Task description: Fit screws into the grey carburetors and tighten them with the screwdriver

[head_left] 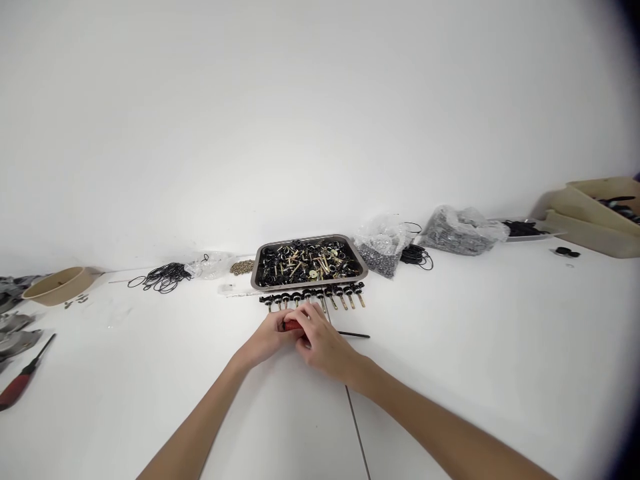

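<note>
A screwdriver (293,325) with a red handle lies across both hands, its dark shaft sticking out to the right. My left hand (269,338) is closed around the left end of the handle. Over the handle from the right, my right hand (323,340) has its fingers curled; its grip partly hides the tool. Just beyond the fingers runs a row of small black fittings with brass stems (343,293), stems pointing toward me. Behind the row stands a metal tray (280,287) heaped with loose black and brass parts.
Left of the tray lie small brass pieces (242,267), black rings (167,277) and a beige bowl (60,287). Another red-handled screwdriver (19,385) rests at far left. Bags of small parts (383,253) and grey pieces (463,233) sit rightward, before a beige bin (575,227).
</note>
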Available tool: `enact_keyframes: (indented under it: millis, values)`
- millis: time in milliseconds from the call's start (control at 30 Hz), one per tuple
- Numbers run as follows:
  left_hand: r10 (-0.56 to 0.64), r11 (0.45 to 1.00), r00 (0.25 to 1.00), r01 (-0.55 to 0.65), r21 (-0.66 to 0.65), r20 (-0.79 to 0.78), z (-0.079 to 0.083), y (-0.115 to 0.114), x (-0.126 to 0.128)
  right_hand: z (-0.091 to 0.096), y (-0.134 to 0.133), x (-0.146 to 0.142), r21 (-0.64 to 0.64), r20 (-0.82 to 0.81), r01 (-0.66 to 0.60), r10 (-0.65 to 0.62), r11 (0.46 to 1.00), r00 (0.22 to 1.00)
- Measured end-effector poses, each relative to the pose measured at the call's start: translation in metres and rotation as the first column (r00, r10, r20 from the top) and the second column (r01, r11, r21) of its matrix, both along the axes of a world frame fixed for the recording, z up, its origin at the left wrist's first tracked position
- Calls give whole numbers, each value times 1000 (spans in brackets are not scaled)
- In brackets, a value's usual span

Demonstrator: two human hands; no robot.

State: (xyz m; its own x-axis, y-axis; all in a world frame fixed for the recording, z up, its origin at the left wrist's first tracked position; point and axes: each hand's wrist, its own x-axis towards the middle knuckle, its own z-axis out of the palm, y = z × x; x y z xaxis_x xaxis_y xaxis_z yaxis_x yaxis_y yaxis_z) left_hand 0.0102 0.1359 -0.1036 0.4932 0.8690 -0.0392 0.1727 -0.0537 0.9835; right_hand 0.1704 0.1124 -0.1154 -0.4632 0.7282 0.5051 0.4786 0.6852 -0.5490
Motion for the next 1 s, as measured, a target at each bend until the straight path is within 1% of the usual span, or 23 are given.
enact_keyframes:
  millis: [200,600,1000]
  values:
    - [-15,1000,1000,15,5,-1,0,-1,-1,1,1,0,-8,24,2,-2,1000,1000]
    - [-14,1000,999,15,27,-29,1,0,-1,0,0,0,3,12,6,-6,1000,1000]
    - [-29,999,1000,29,18,-6,0,0,-1,1,0,0,-11,14,2,-2,1000,1000]
